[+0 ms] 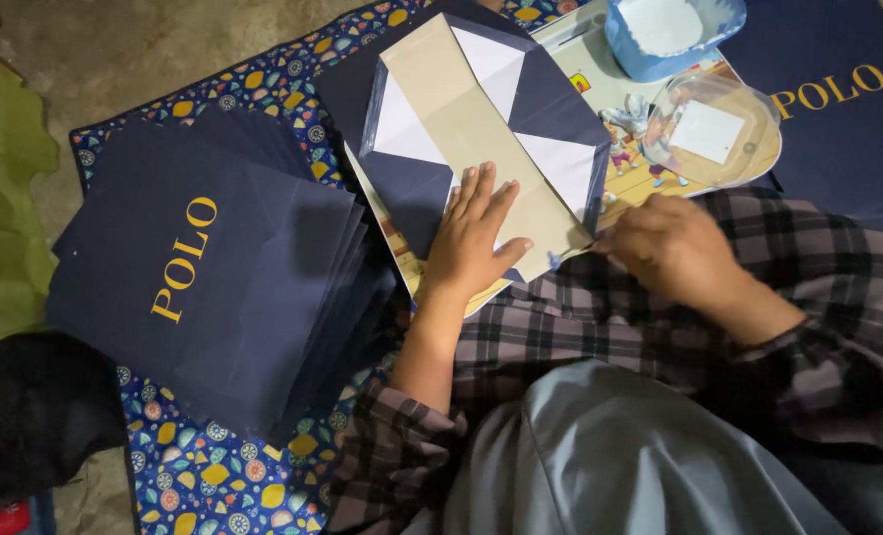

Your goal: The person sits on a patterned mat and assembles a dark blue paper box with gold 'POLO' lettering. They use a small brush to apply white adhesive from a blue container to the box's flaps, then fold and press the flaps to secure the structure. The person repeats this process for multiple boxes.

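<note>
The left hand (473, 238) lies flat, fingers spread, on the half-folded navy paper bag (481, 129), pinning its tan flap so it cannot spring open. The right hand (671, 246) pinches together at the bag's near corner, seemingly pressing a crease. Left, a stack of finished navy bags (214, 277) rests on the patterned floor cloth (214, 476). Beyond sits a blue bowl (671, 35).

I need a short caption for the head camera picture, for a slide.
Left hand presses flat on a folded navy paper bag while right hand pinches its corner, beside a stack of navy bags.
</note>
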